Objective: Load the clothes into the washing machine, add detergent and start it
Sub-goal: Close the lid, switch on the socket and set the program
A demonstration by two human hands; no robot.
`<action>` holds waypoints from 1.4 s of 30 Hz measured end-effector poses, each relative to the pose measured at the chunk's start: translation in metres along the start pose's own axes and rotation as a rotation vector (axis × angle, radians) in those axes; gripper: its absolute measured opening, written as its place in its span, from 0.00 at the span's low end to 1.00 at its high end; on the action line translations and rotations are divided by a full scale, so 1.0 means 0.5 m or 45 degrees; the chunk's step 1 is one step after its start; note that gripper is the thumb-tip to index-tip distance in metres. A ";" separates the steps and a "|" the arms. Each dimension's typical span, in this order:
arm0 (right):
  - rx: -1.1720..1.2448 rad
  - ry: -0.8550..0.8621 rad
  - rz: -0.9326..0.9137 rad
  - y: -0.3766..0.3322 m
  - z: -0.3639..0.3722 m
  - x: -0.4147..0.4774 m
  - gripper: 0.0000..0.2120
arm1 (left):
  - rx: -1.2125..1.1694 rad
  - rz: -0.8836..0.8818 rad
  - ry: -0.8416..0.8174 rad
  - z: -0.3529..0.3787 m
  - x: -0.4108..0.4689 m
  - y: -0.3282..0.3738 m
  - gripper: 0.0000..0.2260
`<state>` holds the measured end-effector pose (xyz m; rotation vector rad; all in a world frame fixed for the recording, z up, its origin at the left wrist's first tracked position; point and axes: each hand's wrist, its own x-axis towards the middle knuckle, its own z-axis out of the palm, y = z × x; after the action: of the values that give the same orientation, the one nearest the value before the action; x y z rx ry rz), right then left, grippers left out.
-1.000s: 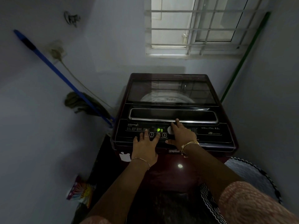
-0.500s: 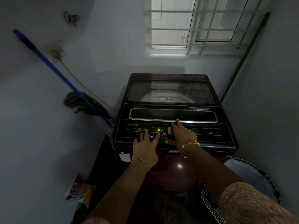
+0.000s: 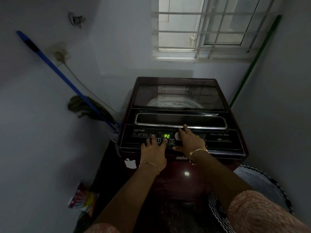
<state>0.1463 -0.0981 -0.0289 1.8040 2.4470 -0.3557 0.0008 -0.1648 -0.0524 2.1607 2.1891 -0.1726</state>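
A dark maroon top-loading washing machine stands in front of me with its glass lid closed. The green display on its black control panel reads P2. My left hand lies flat on the panel, one fingertip on the middle button between keys 1 and 3. My right hand rests on the panel to the right of the display, fingers straight, over the round white dial. The drum shows dimly through the lid.
A blue-handled mop leans on the left wall. A colourful detergent packet lies on the floor at the lower left. A green pole leans in the right corner, and a laundry basket stands at the lower right. A barred window is above.
The display has switched from P1 to P2. Both hands stay on the control panel in nearly the same places.
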 end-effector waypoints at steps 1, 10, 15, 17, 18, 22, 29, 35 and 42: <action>-0.005 0.001 -0.001 0.000 0.000 0.000 0.43 | -0.004 0.016 -0.003 0.000 0.001 -0.004 0.33; -0.029 0.005 0.000 -0.001 0.003 0.001 0.43 | -0.042 0.065 -0.032 0.011 0.001 -0.016 0.36; -0.033 0.010 -0.002 -0.001 0.003 0.003 0.43 | -0.048 0.060 -0.036 0.010 0.001 -0.014 0.37; -0.034 0.001 -0.001 -0.001 0.003 0.002 0.42 | -0.044 0.052 -0.038 0.011 0.001 -0.012 0.37; -0.034 0.000 0.000 -0.001 0.003 0.001 0.42 | -0.040 0.046 -0.041 0.012 0.001 -0.011 0.37; -0.034 0.009 0.000 -0.002 0.004 0.002 0.42 | -0.026 0.029 -0.056 0.009 0.004 -0.005 0.37; -0.042 0.008 -0.003 -0.001 0.004 0.003 0.43 | -0.010 0.026 -0.061 0.005 0.004 -0.005 0.37; -0.050 0.007 -0.005 -0.003 0.002 0.000 0.42 | -0.008 0.006 -0.079 0.001 0.011 0.001 0.34; -0.055 -0.001 0.001 -0.006 0.000 0.001 0.42 | 0.025 0.004 -0.108 -0.006 0.022 0.002 0.32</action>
<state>0.1431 -0.0985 -0.0285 1.7875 2.4344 -0.3013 0.0017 -0.1534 -0.0507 2.1251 2.1472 -0.2805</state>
